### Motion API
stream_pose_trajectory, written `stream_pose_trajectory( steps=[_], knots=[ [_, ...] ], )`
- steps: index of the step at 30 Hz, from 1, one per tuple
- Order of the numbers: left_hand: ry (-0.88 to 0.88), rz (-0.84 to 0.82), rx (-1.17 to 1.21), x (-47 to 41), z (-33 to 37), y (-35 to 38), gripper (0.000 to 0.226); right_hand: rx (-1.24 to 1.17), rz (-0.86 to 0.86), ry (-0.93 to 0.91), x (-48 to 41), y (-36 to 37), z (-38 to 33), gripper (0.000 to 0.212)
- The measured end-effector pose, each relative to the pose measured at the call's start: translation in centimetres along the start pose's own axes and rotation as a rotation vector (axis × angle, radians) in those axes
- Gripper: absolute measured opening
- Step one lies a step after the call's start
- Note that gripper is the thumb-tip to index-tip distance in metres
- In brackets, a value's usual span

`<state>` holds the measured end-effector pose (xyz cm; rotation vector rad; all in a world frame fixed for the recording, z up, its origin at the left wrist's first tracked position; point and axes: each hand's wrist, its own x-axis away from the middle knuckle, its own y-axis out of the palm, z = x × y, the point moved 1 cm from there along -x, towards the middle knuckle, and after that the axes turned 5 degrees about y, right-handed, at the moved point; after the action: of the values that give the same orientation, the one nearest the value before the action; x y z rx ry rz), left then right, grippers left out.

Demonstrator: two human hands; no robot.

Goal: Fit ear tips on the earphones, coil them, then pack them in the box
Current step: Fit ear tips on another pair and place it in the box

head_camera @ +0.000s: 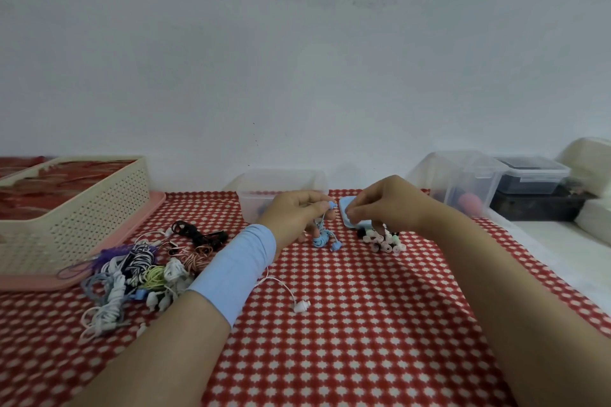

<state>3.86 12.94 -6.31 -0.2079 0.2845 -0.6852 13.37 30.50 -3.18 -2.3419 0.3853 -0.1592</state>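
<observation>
My left hand [297, 211] pinches one earbud of the blue earphones [322, 238]; their coiled cable hangs down to the red checked cloth. My right hand [380, 205] has its fingertips pinched together close to that earbud, in front of a small light-blue box [347, 205]; what it holds is too small to make out. A heap of loose ear tips [383, 241], white, pink and black, lies just under my right hand. A clear plastic box [281, 188] stands behind my left hand.
A pile of tangled earphones [132, 277] lies at the left, with a white earbud [301, 306] on a loose cable near my left wrist. A cream basket [66, 208] on a pink tray sits far left. Clear containers [463, 178] and a dark lidded box [532, 175] stand at the back right.
</observation>
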Motion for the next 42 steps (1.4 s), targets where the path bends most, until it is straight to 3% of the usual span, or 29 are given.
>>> stream_pose_trajectory(
  steps=[3,7,18,27,33,42],
  knots=[
    [-0.005,-0.003,0.038,0.0,-0.2,-0.2,0.019,-0.343,-0.047,0.000,0.4,0.1,-0.4,0.008],
    [-0.028,-0.020,0.074,-0.2,-0.6,-0.3,0.026,-0.533,-0.104,0.003,0.5,0.7,-0.8,0.014],
    [-0.053,-0.064,0.302,0.0,-0.6,-0.1,0.017,-0.601,-0.120,0.055,0.3,1.3,-0.9,0.013],
    [-0.129,-0.067,0.616,0.4,0.2,0.4,0.016,-0.671,-0.106,-0.048,0.2,1.8,-1.0,0.025],
    [-0.124,-0.097,0.617,0.7,0.2,0.3,0.018,-0.689,-0.144,-0.069,0.1,2.2,-0.8,0.037],
    [-0.076,-0.028,0.555,0.7,0.3,0.5,0.019,-0.719,-0.160,0.013,0.0,2.3,-1.1,0.021]
  ],
)
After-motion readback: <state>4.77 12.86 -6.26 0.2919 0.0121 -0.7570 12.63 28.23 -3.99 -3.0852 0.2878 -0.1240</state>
